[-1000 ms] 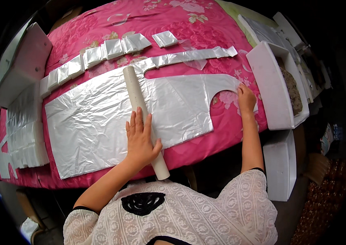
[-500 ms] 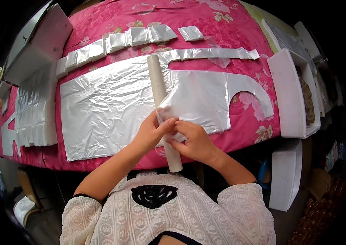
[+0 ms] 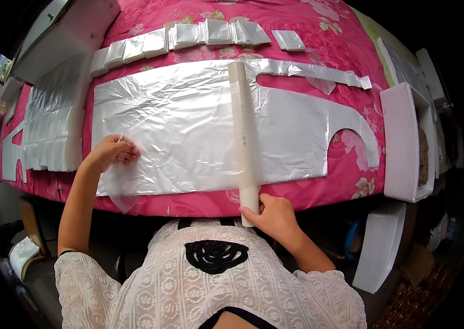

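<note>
A flat stack of thin clear plastic sheets (image 3: 182,120), cut with curved notches at its right end like disposable aprons, lies across the table. Over it, pointing away from me, rests a long pale tube (image 3: 241,109). My right hand (image 3: 273,216) grips the tube's near end, thumb on the left side and fingers on the right. At the stack's left part, my left hand (image 3: 114,152) is closed in a pinch on a thin clear plastic film (image 3: 125,192), whose loose end hangs down toward the table's near edge.
Folded plastic packets (image 3: 188,34) stand in a row along the far side, with one packet (image 3: 288,40) apart. More piled packets (image 3: 53,126) sit at the left beside a white foam box (image 3: 73,33). A foam box (image 3: 402,142) stands right on the pink flowered cloth (image 3: 303,200).
My hands have parted. The left moved left with the film; the right slid down to the tube's near end. The film no longer covers the tube's middle. The whole view shifted slightly.
</note>
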{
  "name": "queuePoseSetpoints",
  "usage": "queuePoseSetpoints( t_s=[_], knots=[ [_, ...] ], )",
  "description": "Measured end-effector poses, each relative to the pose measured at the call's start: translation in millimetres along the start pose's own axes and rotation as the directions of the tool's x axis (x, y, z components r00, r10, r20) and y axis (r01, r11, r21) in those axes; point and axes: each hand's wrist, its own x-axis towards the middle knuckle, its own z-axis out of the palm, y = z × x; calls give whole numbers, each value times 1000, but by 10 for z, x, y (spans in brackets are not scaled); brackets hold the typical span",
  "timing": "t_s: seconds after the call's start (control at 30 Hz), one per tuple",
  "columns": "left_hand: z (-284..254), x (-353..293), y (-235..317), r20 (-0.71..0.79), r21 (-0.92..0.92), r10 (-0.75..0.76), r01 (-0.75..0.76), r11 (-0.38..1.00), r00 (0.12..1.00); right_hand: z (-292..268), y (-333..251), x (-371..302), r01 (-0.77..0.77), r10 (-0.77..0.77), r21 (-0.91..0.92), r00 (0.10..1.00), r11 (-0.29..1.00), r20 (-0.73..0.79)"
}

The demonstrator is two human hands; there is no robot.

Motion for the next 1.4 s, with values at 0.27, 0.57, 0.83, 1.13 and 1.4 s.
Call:
queuePoseSetpoints(
  t_s=[0.27, 0.57, 0.83, 1.13, 1.4],
  knots=[
    [-373, -150, 61, -296, 947, 601, 147, 285, 743, -95, 17, 29, -94, 83, 92, 990, 991, 110],
    [1692, 102, 121, 196, 777, 897, -621, 104, 395, -83, 58, 35, -86, 70, 126, 990, 988, 123],
    [2238, 421, -148, 280, 816, 804, -571, 88, 525, -173, 28, 31, -133, 113, 86, 972, 987, 208],
    [2321, 476, -195, 283, 838, 829, -544, 31, 483, -456, -72, 1065, 61, -44, 282, 997, 957, -67],
    [2324, 451, -185, 269, 847, 831, -530, 37, 488, -543, -155, 2375, -30, -21, 968, 999, 250, 37]
  ],
)
